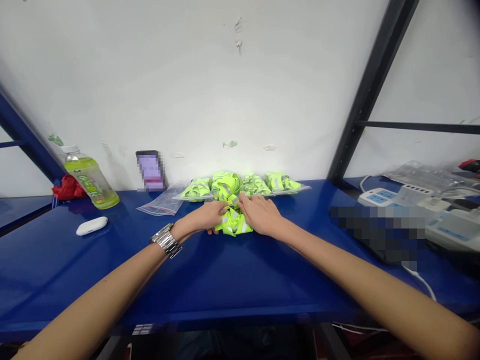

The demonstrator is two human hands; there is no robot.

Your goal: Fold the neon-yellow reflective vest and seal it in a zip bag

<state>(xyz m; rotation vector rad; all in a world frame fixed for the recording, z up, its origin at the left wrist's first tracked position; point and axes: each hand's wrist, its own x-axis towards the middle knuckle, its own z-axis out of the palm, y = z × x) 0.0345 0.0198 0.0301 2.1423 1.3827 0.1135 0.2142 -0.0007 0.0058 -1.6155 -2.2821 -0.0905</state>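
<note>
A crumpled neon-yellow reflective vest (pixel 234 223) with silver stripes lies on the blue table between my two hands. My left hand (pixel 210 215), a metal watch on its wrist, is closed on the left side of the fabric. From the right, my right hand (pixel 261 214) grips the same piece with its thumb at the top; some fingers are hidden. Right behind my hands sits another neon bundle (pixel 225 185). Clear zip bags with similar folded vests lie beside it, one bag (pixel 198 190) on the left and others (pixel 282 183) on the right.
Flat clear bags (pixel 159 204) lie left of the bundles, near a phone (pixel 151 171) leaning on the wall. Farther left are a green drink bottle (pixel 92 179), red plastic (pixel 69 187) and a white earbud case (pixel 92 226). Power strips (pixel 382 196) and cables occupy the right side.
</note>
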